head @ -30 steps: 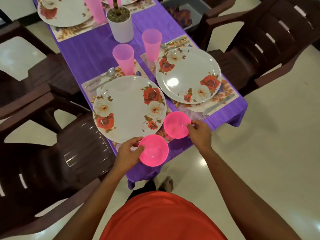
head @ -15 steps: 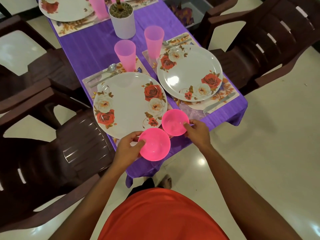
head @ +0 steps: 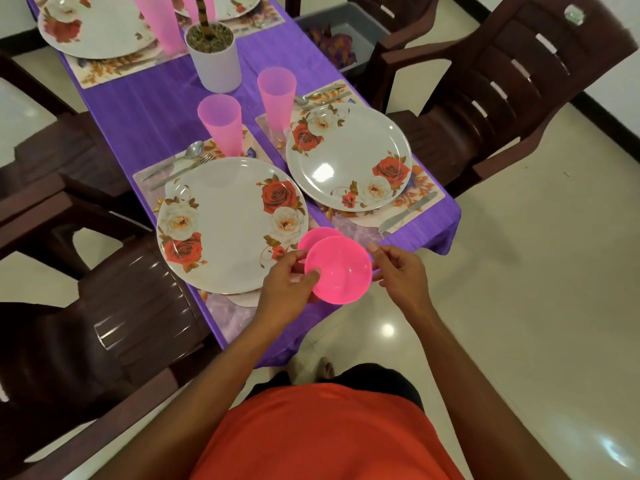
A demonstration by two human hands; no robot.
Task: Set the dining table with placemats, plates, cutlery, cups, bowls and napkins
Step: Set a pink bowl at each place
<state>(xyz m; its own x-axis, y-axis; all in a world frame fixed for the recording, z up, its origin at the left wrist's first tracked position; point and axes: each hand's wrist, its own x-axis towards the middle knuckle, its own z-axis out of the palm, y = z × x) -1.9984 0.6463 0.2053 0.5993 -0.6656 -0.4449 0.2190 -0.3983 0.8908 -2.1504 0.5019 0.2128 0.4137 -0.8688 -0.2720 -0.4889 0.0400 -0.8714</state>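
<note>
- I had both hands low in the centre of the frame, at the near edge of the worktop [head: 145, 109], with two pink bowls between them.
- The left hand [head: 287, 285] gripped the front bowl [head: 341, 271], its thumb laid over the rim.
- The rear bowl [head: 317, 237] sat half hidden behind the front one, against the edge of the near plate [head: 232, 225]. I could not tell whether it rested on anything or was held.
- The right hand [head: 398, 271] had its fingers curled, with the tips at the front bowl's right rim. I could not tell whether it pinched the rim or only touched it.
- Done, by my reading, for the two nearest settings:
  - placemats [head: 360, 225] down;
  - near plate and right plate [head: 348, 157] on them;
  - a spoon and fork [head: 180, 164] beside one plate and a knife [head: 407, 211] beside the other;
  - two pink cups [head: 220, 123] standing behind the plates.
- The upper left of the frame showed more plates, mats and cups, though no cutlery I could make out.
- Left to do: neither bowl was placed yet, and I saw no napkins at any setting.
- A grey tub [head: 360, 32] at the top of the frame held purple folded things, possibly the napkins.
</note>
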